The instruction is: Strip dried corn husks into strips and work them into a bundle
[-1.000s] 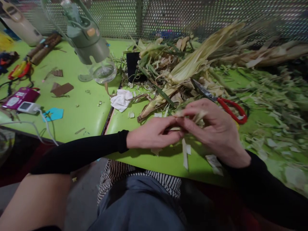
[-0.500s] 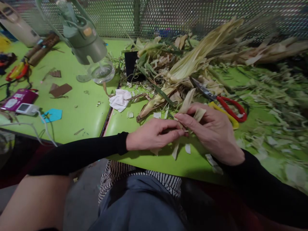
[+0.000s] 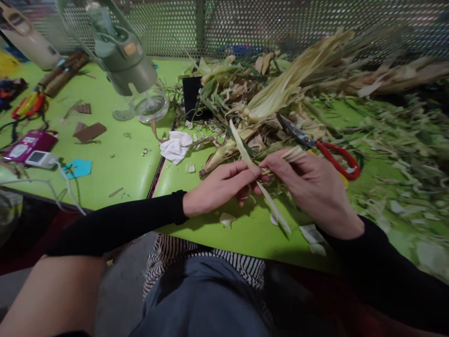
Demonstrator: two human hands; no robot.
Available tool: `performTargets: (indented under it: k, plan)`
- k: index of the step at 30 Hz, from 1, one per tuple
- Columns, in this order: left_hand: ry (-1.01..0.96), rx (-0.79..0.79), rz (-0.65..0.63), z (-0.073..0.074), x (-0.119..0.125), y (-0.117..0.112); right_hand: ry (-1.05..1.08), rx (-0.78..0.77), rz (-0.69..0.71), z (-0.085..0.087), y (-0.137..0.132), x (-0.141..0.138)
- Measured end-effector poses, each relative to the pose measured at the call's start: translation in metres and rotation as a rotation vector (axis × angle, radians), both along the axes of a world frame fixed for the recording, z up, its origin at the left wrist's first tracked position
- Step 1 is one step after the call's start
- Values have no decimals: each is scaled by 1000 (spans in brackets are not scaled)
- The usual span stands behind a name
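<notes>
My left hand (image 3: 226, 184) pinches a long pale strip of corn husk (image 3: 242, 146) between thumb and fingers; one end points up to the left, the other slants down to the right over the table. Close beside it, my right hand (image 3: 312, 187) is closed on more husk (image 3: 293, 153), whose pale end sticks out above the fingers. The two hands' fingertips nearly meet. Just behind my right hand lie scissors (image 3: 338, 160) with red and yellow handles. Husks and leaves (image 3: 280, 96) are heaped beyond the hands.
A clear bottle with a grey-green lid (image 3: 131, 68) stands at back left. A crumpled tissue (image 3: 176, 146), a purple device (image 3: 30, 145) with a white cable and a blue paper piece (image 3: 77, 168) lie left. Shredded husk (image 3: 403, 154) covers the right side. A perforated screen (image 3: 168, 28) borders the back.
The strip at my fingers has swung from upright near my right hand to a leftward slant in my left hand's pinch. My hands have drawn slightly apart.
</notes>
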State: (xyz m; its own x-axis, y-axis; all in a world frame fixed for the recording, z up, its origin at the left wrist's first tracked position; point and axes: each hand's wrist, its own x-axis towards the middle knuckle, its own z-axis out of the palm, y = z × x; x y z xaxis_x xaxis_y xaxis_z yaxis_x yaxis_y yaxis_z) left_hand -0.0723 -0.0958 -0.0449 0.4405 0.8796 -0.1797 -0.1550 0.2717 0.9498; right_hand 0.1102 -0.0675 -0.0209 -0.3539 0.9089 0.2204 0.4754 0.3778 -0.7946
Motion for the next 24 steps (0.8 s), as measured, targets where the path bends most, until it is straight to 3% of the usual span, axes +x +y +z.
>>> performTargets:
  k: [5,13,19,24]
  plan:
    - [19,-17,-18,-1,-3,0,-15,113,-49,-4,-4,0]
    - [-108,-74,30,-10,-4,2,7,45,-124,-5,7,8]
    - [-236,-176,99,-14,-2,11,-24,270,-269,-5,8,10]
    - [-278,-113,173,-12,-1,10,-175,717,-210,-10,-3,4]
